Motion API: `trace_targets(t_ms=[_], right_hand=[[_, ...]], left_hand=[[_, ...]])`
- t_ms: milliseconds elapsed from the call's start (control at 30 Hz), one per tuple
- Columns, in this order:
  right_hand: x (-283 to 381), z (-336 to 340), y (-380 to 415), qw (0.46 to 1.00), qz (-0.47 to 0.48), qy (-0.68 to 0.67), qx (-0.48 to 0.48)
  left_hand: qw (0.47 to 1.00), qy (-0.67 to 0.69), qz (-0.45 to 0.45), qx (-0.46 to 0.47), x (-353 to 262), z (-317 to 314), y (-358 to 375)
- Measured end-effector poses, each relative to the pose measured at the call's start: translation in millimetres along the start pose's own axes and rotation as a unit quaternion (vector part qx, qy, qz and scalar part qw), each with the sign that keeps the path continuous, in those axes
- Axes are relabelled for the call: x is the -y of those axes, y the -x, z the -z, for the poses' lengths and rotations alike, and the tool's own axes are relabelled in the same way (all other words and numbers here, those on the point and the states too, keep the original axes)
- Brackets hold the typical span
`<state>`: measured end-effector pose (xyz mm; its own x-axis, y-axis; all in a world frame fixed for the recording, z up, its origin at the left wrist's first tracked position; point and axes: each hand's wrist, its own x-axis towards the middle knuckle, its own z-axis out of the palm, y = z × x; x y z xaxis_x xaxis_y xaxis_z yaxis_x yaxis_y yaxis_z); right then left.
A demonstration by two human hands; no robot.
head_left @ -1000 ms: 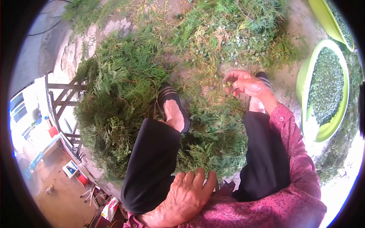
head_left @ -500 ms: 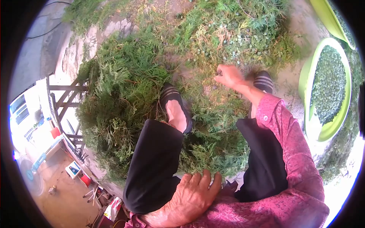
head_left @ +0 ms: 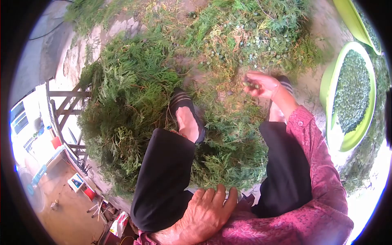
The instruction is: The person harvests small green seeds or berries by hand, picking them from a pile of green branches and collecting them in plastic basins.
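Note:
My right hand is above the ground beside my right shoe, its fingers curled around a few small green cones. Below and around it lie scattered conifer sprigs and dry bits. Resting on my lap, my left hand lies with its fingers stretched out and nothing in it. A large heap of cut green conifer branches stands to the left of my feet. Beyond my right hand is another pile, with sprigs and loose bluish-green cones mixed together.
To the right stands a green tub holding many small green cones. Part of a second green tub shows at the upper right. On the left are a wooden frame and a brown floor with assorted items.
My right hand has moved slightly to the right and turned, so the green cones in its fingers now show. My left hand stays on my lap.

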<state>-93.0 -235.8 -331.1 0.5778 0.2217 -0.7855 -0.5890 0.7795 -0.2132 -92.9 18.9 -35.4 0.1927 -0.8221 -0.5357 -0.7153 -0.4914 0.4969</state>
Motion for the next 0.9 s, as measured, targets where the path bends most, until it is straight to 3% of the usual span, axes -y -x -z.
trace_targets(t_ms=[33, 100, 133, 167, 200, 233, 300, 400, 500, 533, 567, 600, 633, 700, 767, 867, 900], right_hand=[[-0.7, 9.0, -15.0, 1.000, 0.000, -0.001, 0.000], [0.8, 20.0, -35.9, 0.990, 0.037, 0.129, 0.042], [0.9, 23.1, -36.4, 0.960, 0.087, 0.264, 0.021], [-1.7, 25.4, -36.8, 0.960, 0.087, 0.265, 0.020], [-7.2, 25.5, -34.3, 0.879, 0.165, 0.448, -0.023], [-13.8, 24.7, -30.3, 0.755, 0.235, 0.609, -0.063], [-29.2, 23.5, -22.8, 0.751, 0.230, 0.611, -0.099], [-40.2, 26.0, -24.7, 0.635, 0.318, 0.693, -0.125], [-39.4, 31.9, -33.4, 0.622, 0.302, 0.714, -0.108], [-35.4, 32.8, -33.6, 0.622, 0.302, 0.715, -0.107], [-30.7, 34.7, -31.8, 0.784, 0.188, 0.588, -0.057], [-26.1, 34.0, -26.8, 0.902, 0.061, 0.428, -0.004], [-19.4, 28.2, -14.7, 0.901, 0.058, 0.429, -0.005], [-5.7, 13.3, 12.3, 0.978, -0.039, 0.184, 0.087], [-6.1, 5.9, 8.6, 0.983, -0.024, 0.168, 0.063], [-0.6, -8.5, -14.1, 0.917, 0.092, 0.388, -0.007], [-3.1, -8.0, -25.2, 0.918, 0.092, 0.387, -0.006]], left_hand=[[1.000, 0.004, 0.004, 0.014, -0.2, 0.1, 0.2], [1.000, 0.005, 0.005, 0.011, -0.3, 0.5, 0.8], [1.000, 0.006, 0.005, 0.007, -0.1, 0.8, 0.8], [1.000, 0.007, 0.004, 0.006, 0.2, 1.4, 0.6], [1.000, 0.007, 0.004, 0.001, 0.2, 2.4, 0.2], [1.000, 0.006, 0.004, -0.004, 0.3, 2.6, -0.2], [1.000, 0.007, 0.001, -0.002, 1.0, 2.2, -0.6], [1.000, 0.006, -0.003, 0.004, 0.7, 1.5, -0.5], [1.000, 0.006, -0.005, -0.003, 0.7, 2.2, -1.6], [1.000, 0.005, -0.006, -0.009, 1.1, 2.4, -1.7], [1.000, 0.007, -0.005, -0.010, 1.1, 2.9, -1.8], [1.000, 0.008, -0.004, -0.011, 1.1, 3.6, -2.3], [1.000, 0.010, -0.004, -0.011, 0.9, 3.6, -2.5], [1.000, 0.013, -0.004, -0.008, 0.9, 2.2, -2.3], [1.000, 0.011, -0.006, -0.005, 0.8, 1.5, -2.5], [1.000, 0.005, -0.008, -0.005, 0.8, 1.5, -2.4], [1.000, 0.005, -0.010, -0.007, 1.0, 1.8, -2.8]])
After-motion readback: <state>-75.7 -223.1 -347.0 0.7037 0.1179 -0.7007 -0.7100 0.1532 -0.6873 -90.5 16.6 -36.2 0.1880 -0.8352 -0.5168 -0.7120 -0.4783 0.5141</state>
